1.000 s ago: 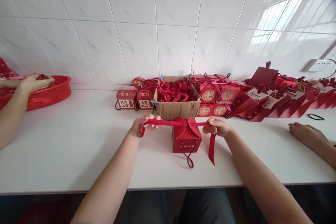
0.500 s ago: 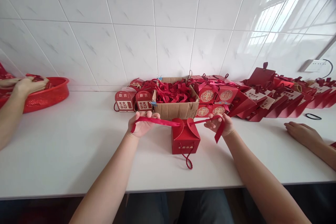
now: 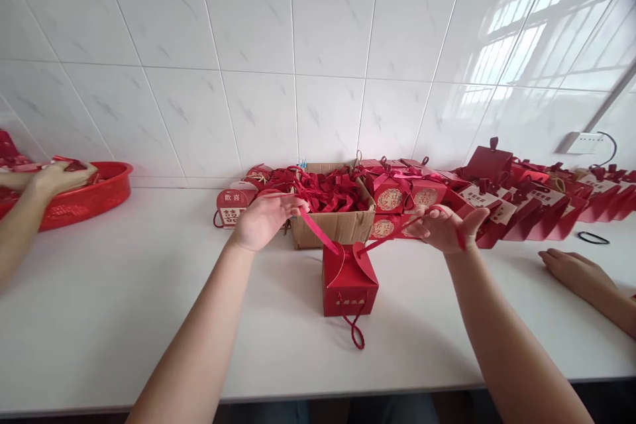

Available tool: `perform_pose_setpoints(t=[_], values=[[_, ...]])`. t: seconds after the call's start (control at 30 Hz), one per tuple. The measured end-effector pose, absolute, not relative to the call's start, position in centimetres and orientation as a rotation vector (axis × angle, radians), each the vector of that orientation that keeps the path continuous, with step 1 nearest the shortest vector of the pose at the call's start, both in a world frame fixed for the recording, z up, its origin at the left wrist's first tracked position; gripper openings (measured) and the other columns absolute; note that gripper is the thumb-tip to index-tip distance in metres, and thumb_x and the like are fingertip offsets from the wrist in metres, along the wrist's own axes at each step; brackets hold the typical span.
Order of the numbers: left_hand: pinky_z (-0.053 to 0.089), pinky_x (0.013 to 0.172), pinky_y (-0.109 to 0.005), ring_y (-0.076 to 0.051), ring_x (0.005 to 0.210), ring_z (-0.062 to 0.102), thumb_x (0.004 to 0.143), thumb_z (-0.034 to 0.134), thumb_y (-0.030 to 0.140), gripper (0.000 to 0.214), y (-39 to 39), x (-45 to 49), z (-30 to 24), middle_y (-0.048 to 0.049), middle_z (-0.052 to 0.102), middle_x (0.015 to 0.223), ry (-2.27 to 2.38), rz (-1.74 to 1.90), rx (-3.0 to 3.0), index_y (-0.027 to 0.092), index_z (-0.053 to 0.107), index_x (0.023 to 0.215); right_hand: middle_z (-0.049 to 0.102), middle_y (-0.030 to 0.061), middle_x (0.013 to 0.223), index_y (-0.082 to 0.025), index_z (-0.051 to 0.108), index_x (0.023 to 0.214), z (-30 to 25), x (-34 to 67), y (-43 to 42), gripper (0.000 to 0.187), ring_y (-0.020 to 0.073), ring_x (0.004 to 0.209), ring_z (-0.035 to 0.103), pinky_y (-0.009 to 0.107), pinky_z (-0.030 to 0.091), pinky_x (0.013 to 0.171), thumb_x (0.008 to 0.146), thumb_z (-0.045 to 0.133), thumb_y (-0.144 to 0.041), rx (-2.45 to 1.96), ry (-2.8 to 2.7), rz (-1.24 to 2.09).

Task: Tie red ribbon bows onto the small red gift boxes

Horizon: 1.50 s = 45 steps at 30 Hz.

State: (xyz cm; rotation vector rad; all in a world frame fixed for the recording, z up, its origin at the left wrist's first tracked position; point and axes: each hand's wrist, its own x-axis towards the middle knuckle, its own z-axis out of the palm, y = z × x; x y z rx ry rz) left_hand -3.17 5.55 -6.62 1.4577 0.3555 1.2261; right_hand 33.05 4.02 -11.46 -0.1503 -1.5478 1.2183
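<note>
A small red gift box (image 3: 349,285) with gold lettering and a cord loop at its front stands on the white table (image 3: 124,318). A red ribbon (image 3: 318,230) runs through its top flaps. My left hand (image 3: 263,217) grips the ribbon's left end, raised above and left of the box. My right hand (image 3: 444,228) grips the right end, raised to the box's right. Both ends slope up from the box top.
Behind the box is a cardboard box (image 3: 334,220) full of red ribbons, with finished red gift boxes (image 3: 405,195) and flat red packs (image 3: 527,202) along the wall. Another person's hand (image 3: 57,175) is at a red basket (image 3: 94,189) on the left; another hand (image 3: 571,268) rests at right.
Both my hands have lifted and pulled the ribbon ends up and away from the box, so the ribbon now slopes upward on both sides. The view tilted up slightly.
</note>
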Motion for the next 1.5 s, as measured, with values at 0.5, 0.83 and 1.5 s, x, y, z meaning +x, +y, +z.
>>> perform_pose_setpoints(t=[0.5,0.83,1.5], values=[[0.038,0.042,-0.021,-0.011,0.052,0.054,0.075,0.059,0.018,0.016,2.8,1.9,-0.5,-0.0021,0.067,0.069,0.897,1.345,2.127,0.021,0.073,0.081,0.063,0.0033,0.071,-0.021,0.066,0.108,-2.4,26.1,0.6,0.055,0.0163,0.066,0.058,0.032,0.050,0.061,0.074,0.058,-0.063,-0.634,-1.769,0.473],[0.048,0.062,-0.025,-0.015,0.072,0.061,0.075,0.057,0.011,0.011,2.1,2.7,-0.5,-0.0015,0.065,0.073,0.819,1.446,2.174,0.019,0.061,0.068,0.061,-0.0011,0.072,-0.032,0.040,0.130,-2.2,24.2,0.3,0.058,0.0153,0.060,0.060,0.033,0.051,0.057,0.079,0.067,-0.030,-0.606,-1.519,0.434],[0.054,0.065,-0.027,-0.015,0.071,0.065,0.079,0.058,0.016,0.014,2.0,4.0,-0.9,-0.0007,0.071,0.077,0.790,1.676,2.190,0.022,0.071,0.079,0.041,-0.0015,0.053,-0.020,0.063,0.062,-1.8,22.9,-0.3,0.031,0.0093,0.048,0.037,0.025,0.027,0.042,0.080,0.062,-0.046,-0.769,-1.427,0.408]])
